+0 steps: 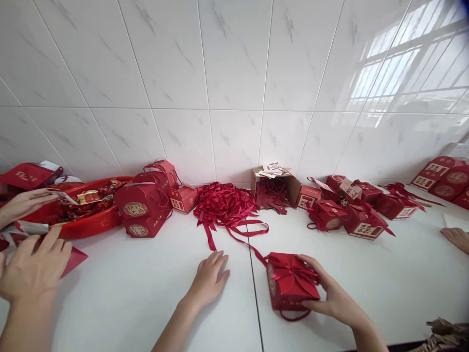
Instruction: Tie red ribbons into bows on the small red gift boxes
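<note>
The red gift box [289, 292], a ribbon bow on its top, sits on the surface [146, 303]. A loose ribbon strand [252, 248] runs to its left edge from the ribbon pile [224, 201] behind; tied boxes [362, 220] stand farther back, to the right. The right hand [324, 288] grips its right side, thumb low; the left hand [210, 277] lies palm down, fingers loosely extended. The cardboard box [294, 189] contains dark red strips [273, 193]; the red basin [95, 226], near a co-worker's hands [34, 266], wrapped sweets [88, 197].

Red boxes [363, 223]: Chinese characters; white cards [272, 169]: printed lines; wording too small to read.
</note>
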A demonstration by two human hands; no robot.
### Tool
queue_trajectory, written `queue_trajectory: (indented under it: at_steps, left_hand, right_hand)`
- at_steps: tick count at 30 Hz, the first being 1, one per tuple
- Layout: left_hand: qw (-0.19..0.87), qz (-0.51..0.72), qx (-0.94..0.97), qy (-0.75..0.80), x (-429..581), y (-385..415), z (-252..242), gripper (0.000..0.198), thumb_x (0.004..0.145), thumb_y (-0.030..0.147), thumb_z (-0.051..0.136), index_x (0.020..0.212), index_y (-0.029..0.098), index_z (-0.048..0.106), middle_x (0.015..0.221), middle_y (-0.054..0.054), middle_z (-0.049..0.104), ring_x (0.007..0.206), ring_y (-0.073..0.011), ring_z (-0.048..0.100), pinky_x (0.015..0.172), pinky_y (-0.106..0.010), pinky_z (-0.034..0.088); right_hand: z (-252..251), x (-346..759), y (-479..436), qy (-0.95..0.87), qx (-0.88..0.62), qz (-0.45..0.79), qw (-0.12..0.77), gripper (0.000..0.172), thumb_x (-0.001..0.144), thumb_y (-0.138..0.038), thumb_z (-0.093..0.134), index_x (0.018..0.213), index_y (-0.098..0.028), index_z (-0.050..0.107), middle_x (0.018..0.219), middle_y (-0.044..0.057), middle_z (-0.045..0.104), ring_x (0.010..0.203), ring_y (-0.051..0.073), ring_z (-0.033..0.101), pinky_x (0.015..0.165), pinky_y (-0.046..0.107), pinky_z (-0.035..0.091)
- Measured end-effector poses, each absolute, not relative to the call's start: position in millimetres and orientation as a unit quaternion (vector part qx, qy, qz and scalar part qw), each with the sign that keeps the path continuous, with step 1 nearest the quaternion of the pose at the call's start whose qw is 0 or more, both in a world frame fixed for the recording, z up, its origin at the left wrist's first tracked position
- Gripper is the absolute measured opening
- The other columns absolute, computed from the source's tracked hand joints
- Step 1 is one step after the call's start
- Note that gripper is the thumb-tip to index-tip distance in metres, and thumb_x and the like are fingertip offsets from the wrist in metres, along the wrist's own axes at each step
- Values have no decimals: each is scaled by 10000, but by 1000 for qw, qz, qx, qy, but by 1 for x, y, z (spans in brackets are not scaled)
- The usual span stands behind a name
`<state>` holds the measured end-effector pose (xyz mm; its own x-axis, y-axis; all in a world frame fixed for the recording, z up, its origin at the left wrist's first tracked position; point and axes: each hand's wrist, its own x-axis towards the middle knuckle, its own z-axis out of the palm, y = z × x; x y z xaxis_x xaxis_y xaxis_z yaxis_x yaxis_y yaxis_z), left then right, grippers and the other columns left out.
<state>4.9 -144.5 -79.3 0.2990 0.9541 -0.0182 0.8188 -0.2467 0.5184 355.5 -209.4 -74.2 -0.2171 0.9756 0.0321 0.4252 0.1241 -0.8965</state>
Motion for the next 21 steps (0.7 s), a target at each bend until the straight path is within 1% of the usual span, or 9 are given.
queue_trajectory:
  at_steps: [3, 6, 10, 12, 14, 16, 17, 19, 21]
  left_hand:
    - [195, 125, 787, 571, 4, -144, -85, 464, 897, 338, 447, 1338, 206, 507, 1489, -107, 406, 1387, -307, 326, 1107, -507, 302]
    - [184, 124, 787, 576, 11, -148, -87, 522, 896, 320, 452, 1407, 220, 413, 1529, -104, 338, 1419, -313, 260, 1119, -534, 262]
    - [244, 121, 827, 492, 35, -164, -80, 679, 850, 239, 517, 1480, 306, 271, 1595, -26, 163, 1464, -322, 68, 1137, -587, 173]
    - [290, 104, 852, 424, 52, -174, -73, 742, 813, 162, 529, 1478, 356, 261, 1593, 4, 168, 1464, -332, 37, 1135, -606, 166]
    - [323, 87, 866, 371, 65, -183, -66, 732, 797, 98, 504, 1443, 395, 327, 1553, 16, 297, 1459, -339, 85, 1128, -633, 155]
    - [334, 80, 872, 349, 72, -188, -63, 665, 802, 93, 499, 1381, 409, 422, 1490, 23, 416, 1445, -336, 169, 1125, -651, 133]
    - [332, 82, 871, 354, 73, -189, -64, 621, 807, 113, 514, 1357, 398, 456, 1473, 18, 443, 1435, -334, 211, 1127, -649, 129]
    - [322, 95, 862, 381, 70, -189, -67, 584, 810, 158, 547, 1352, 363, 474, 1482, -4, 431, 1413, -326, 269, 1140, -621, 143]
    - [314, 115, 848, 411, 63, -189, -71, 647, 813, 161, 545, 1413, 354, 397, 1482, -23, 428, 1382, -307, 328, 1148, -581, 183]
  right_hand:
    - [-77, 376, -215, -637, -541, 409, 366, 761, 757, -257, 683, 1421, -311, 316, 1507, 92, 310, 1353, 269, 372, 1112, 420, 339]
    - [-76, 378, -219, -629, -532, 426, 374, 756, 725, -242, 708, 1399, -290, 370, 1474, 112, 370, 1319, 279, 420, 1045, 392, 428]
    - [-71, 360, -223, -662, -482, 451, 356, 817, 639, -165, 756, 1379, -282, 428, 1447, 114, 410, 1323, 292, 415, 1036, 402, 430]
    - [-70, 353, -225, -679, -439, 466, 359, 870, 604, -155, 776, 1391, -275, 425, 1454, 125, 404, 1330, 310, 407, 1055, 426, 402]
    - [-72, 350, -226, -680, -408, 478, 376, 905, 569, -182, 806, 1390, -262, 435, 1451, 139, 412, 1332, 337, 403, 1063, 450, 381]
    - [-75, 355, -226, -669, -404, 481, 397, 907, 557, -233, 830, 1380, -250, 448, 1439, 152, 430, 1323, 353, 412, 1066, 465, 371]
    - [-78, 360, -227, -661, -413, 477, 407, 895, 568, -256, 832, 1377, -247, 450, 1437, 156, 433, 1321, 354, 416, 1067, 469, 370]
    - [-83, 371, -229, -642, -443, 458, 427, 853, 610, -283, 819, 1374, -252, 441, 1444, 158, 427, 1325, 342, 417, 1067, 466, 376]
    - [-87, 382, -230, -618, -469, 447, 446, 823, 645, -292, 803, 1375, -263, 423, 1440, 155, 434, 1311, 328, 441, 1052, 455, 404]
